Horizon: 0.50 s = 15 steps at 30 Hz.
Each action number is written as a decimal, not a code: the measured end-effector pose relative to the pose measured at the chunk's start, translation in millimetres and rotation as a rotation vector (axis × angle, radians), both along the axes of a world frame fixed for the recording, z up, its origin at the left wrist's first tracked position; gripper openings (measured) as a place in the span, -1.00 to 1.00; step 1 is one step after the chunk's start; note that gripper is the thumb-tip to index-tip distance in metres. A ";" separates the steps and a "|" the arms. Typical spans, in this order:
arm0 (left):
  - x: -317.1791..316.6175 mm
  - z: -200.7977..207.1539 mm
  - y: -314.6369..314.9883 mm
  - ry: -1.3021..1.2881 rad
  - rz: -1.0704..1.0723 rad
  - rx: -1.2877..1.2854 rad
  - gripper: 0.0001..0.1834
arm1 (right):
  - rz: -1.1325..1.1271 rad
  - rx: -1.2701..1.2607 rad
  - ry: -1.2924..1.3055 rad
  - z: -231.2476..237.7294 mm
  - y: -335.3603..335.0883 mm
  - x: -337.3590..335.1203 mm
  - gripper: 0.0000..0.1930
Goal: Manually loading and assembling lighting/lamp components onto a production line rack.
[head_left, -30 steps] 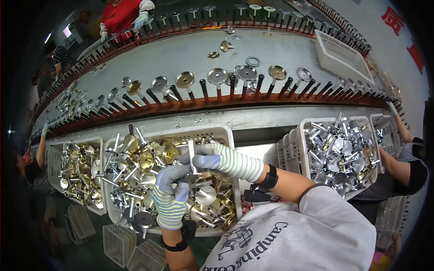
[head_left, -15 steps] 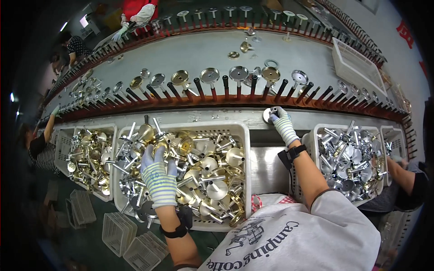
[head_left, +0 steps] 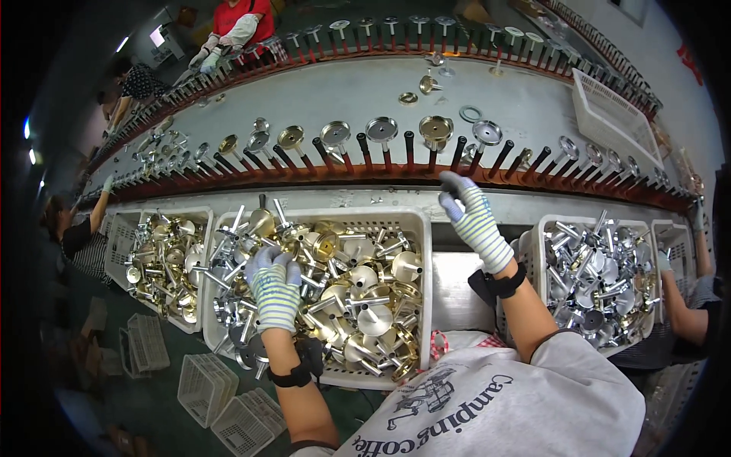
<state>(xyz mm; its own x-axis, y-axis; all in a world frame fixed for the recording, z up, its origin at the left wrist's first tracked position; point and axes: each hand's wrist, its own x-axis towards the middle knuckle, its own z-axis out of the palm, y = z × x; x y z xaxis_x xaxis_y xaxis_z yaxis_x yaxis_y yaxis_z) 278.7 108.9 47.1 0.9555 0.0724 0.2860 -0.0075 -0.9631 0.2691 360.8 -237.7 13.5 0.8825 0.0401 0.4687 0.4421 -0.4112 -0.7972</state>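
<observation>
My left hand (head_left: pixel 274 288), in a striped knit glove, reaches into a white plastic basket (head_left: pixel 425 305) heaped with gold and silver metal discs on stems. Its fingers curl down onto the pile; whatever they grip is hidden beneath them. My right hand (head_left: pixel 474 217), gloved alike, is raised at the near edge of the line of pegs, just below the black-tipped ones. Thumb and fingers there are apart, and I see nothing between them. Behind that hand a silver disc part (head_left: pixel 487 133) stands on the line, and a gold one (head_left: pixel 435 131) stands to its left.
To the right is another basket of silver parts (head_left: pixel 594 278), with a co-worker's arm (head_left: pixel 681 308) beyond. A third full basket (head_left: pixel 164 263) stands left. Loose rings (head_left: pixel 470 113) and discs lie on the grey table. A white tray (head_left: pixel 615 122) sits far right; a red-clad person works opposite.
The disc part my right hand held no longer shows in it, and the fingers have parted and lifted. My left fingers have curled more. The pegs have shifted left in view.
</observation>
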 end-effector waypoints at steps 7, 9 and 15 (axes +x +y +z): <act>-35.4 53.1 -58.7 0.007 -0.268 -0.673 -0.69 | 0.449 -0.142 -0.005 43.4 54.5 -39.9 -0.57; -44.6 76.7 -80.6 0.131 -0.417 -0.889 -0.67 | 0.514 -0.185 -0.118 49.0 67.0 -43.0 -0.43; -37.8 71.2 -72.2 0.120 -0.514 -0.770 -0.70 | 0.381 -0.430 -0.302 41.7 71.3 -43.0 -0.63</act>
